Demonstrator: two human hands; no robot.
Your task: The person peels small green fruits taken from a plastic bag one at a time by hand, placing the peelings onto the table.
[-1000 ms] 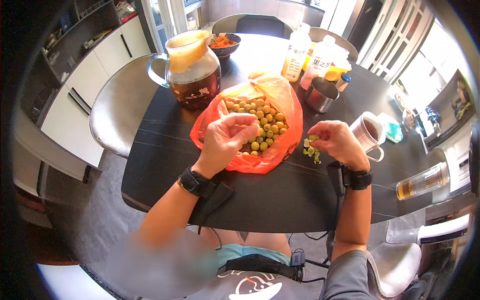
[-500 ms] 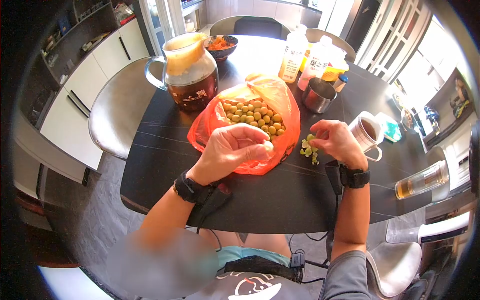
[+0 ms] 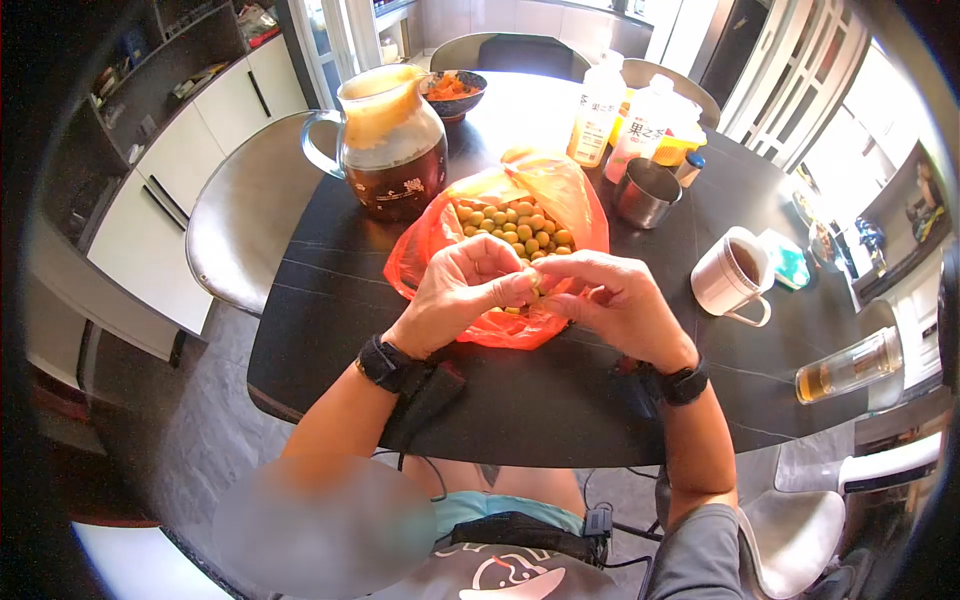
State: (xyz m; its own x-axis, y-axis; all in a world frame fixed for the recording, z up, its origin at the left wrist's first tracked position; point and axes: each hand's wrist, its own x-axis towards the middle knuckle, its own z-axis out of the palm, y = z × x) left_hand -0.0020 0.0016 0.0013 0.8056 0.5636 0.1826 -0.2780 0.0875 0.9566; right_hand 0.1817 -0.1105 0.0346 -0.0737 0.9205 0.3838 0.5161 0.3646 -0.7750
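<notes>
An orange-red plastic bag [image 3: 580, 195] lies open on the dark table, full of small round yellow-green fruits [image 3: 508, 220]. In front of it, my left hand [image 3: 462, 290] pinches one small pale fruit [image 3: 534, 280] between thumb and fingers. My right hand [image 3: 622, 300] meets it there, its thumb and fingertips closed on the same fruit. Most of that fruit is hidden by the fingertips, so I cannot tell how much of its skin is on. Both hands are over the bag's near edge.
A glass jug [image 3: 390, 165] of dark drink stands left behind the bag, near a bowl [image 3: 453, 105] of orange pieces. Bottles [image 3: 596, 110] and a metal cup [image 3: 647, 195] stand at back right. A white mug [image 3: 722, 280] and a glass tumbler [image 3: 848, 368] are further right.
My right hand has moved left from the small pile of green peels to my left hand, and the pile is now hidden. My left hand keeps its pinch. The view has shifted slightly.
</notes>
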